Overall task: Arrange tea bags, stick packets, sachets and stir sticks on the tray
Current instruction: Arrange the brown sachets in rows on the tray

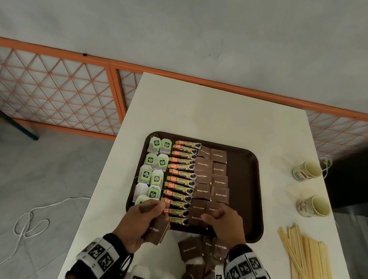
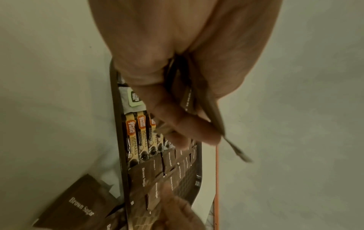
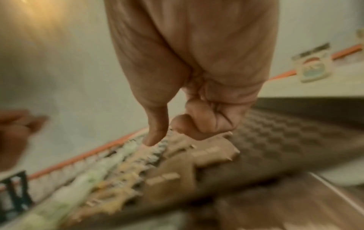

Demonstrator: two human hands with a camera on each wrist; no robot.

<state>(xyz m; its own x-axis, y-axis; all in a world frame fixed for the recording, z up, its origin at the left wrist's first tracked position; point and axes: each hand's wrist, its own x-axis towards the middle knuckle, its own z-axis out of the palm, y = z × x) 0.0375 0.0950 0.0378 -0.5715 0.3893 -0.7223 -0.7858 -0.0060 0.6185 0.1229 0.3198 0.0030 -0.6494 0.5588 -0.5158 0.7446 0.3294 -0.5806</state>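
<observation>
Both hands hovered at the near edge of the tray [image 1: 257,193], the left hand [image 1: 143,222] with fingers [image 2: 189,126] and thumb curled round a few brown sugar sachets [image 1: 156,229], one poking out past the fingertips. Beside it, the right hand [image 1: 226,224] had its fingers [image 3: 199,124] curled in, thumb straight, over the nearest tray sachets; whether it pinched one I could not tell, as the right wrist view was blurred. Under both hands stood the white table [image 1: 204,109]. Beyond the fingers, the tray held three bands: tea bags [image 1: 153,170] off the left fingertips, stick packets [image 1: 180,180] between, and sachets [image 1: 212,177] ahead of the right fingers. Behind the right wrist lay a loose heap of sachets [image 1: 198,269] on the table. Well right of the right fingers lay the stir sticks [image 1: 306,261], and farther out two cups [image 1: 310,188] on their sides.
</observation>
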